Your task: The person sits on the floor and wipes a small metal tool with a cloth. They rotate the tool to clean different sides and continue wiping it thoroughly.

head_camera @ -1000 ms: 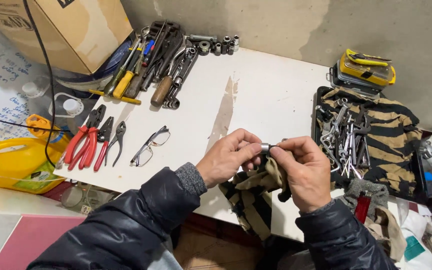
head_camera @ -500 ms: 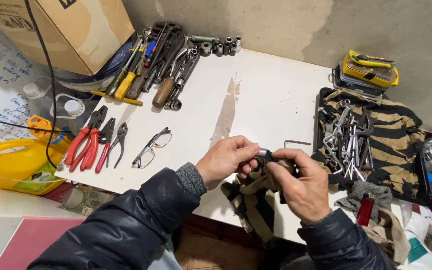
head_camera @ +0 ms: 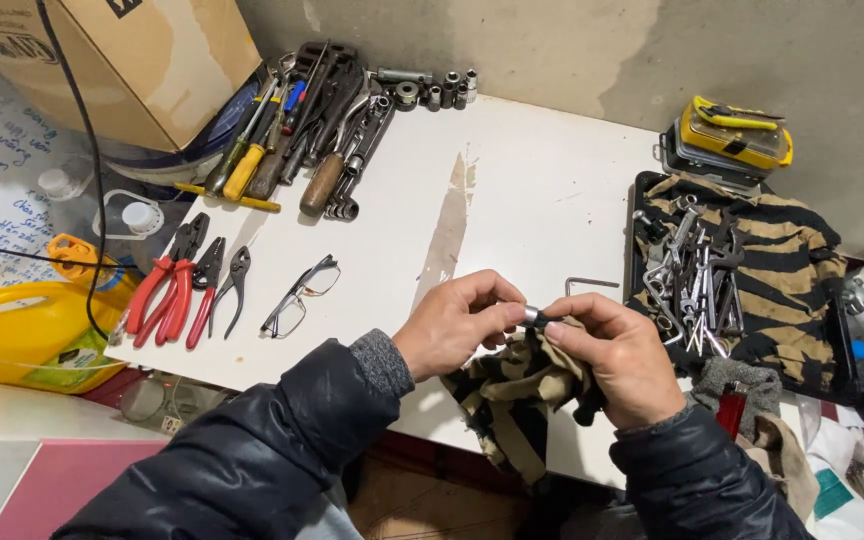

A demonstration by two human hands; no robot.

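Two hands meet over the surface (head_camera: pixel 532 200): left hand (head_camera: pixel 452 325) pinches a small metal socket (head_camera: pixel 530 316), right hand (head_camera: pixel 617 360) closes a striped rag (head_camera: pixel 512 385) around it. Looks hard, smooth, likely slippery; best held by its ends.

Four pliers (head_camera: pixel 184 285) lie side by side, three with red handles. One pair of glasses (head_camera: pixel 298 294), one hex key (head_camera: pixel 590 283), one cardboard box (head_camera: pixel 142 60) and one yellow jug (head_camera: pixel 32 330) show. Roughly six sockets (head_camera: pixel 442 90) line the wall, though they blur together.
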